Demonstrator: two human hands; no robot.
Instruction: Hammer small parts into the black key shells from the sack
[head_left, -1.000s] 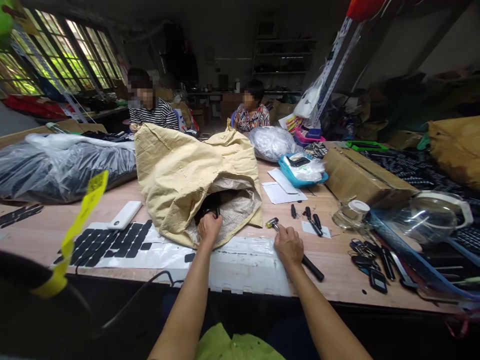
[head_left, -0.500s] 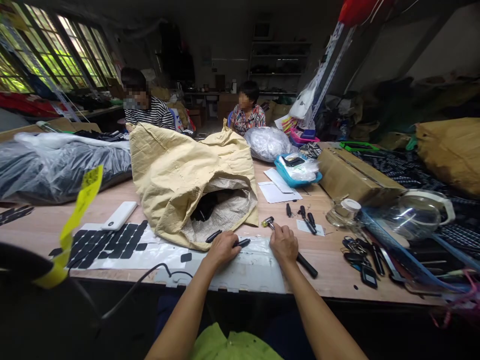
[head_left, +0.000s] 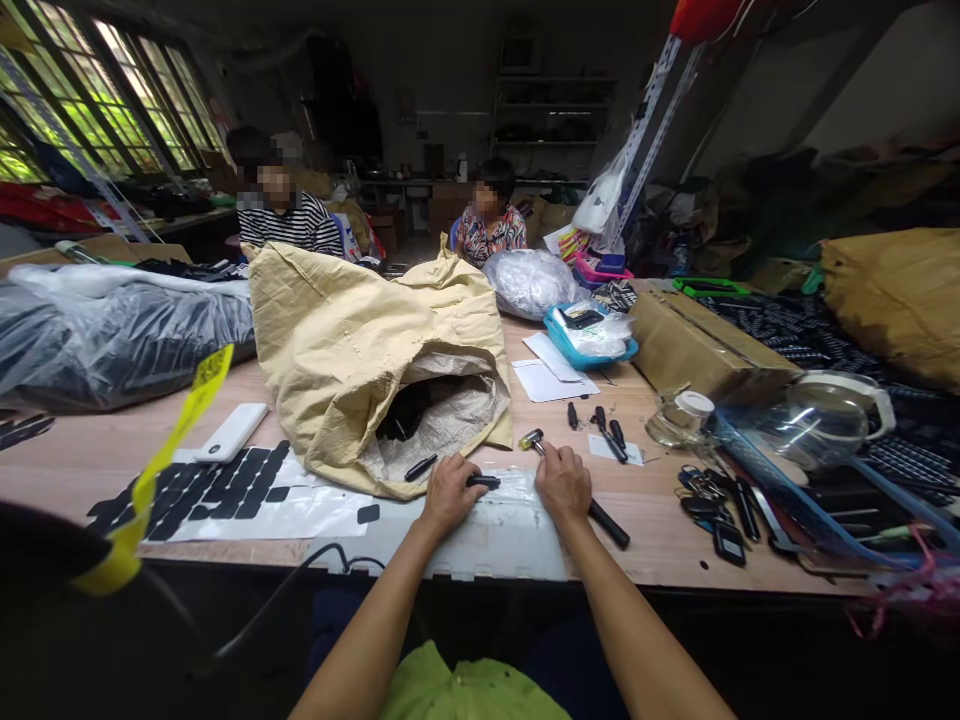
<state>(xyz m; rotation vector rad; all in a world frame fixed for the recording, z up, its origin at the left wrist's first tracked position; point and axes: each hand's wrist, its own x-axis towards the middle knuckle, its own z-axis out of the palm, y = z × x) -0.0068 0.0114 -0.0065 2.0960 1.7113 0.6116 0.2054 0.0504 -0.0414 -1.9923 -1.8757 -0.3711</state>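
My right hand (head_left: 562, 482) is closed around a small hammer (head_left: 609, 525); its metal head points away to the left and its black handle sticks out toward the right. A short, slim black rod-like piece (head_left: 484, 482) lies between the fingers of my left hand (head_left: 450, 490), which are closed on it just above a translucent work mat (head_left: 487, 545). Beyond that hand, a similar black piece (head_left: 421, 467) lies at the mouth of a large yellow woven sack (head_left: 360, 340). Dark contents show dimly inside the sack.
Left of the mat are a sheet of black stickers (head_left: 247, 485) and a white power bank (head_left: 234, 432). Screwdriver-like tools (head_left: 611, 435), keys (head_left: 701, 487), a glass jar (head_left: 679, 418) and a blue tray (head_left: 780, 465) stand to the right. Two people sit across the table.
The whole view has shifted slightly. My left hand has turned a little, and the black piece in it lies more level. My right hand keeps its grip on the hammer.
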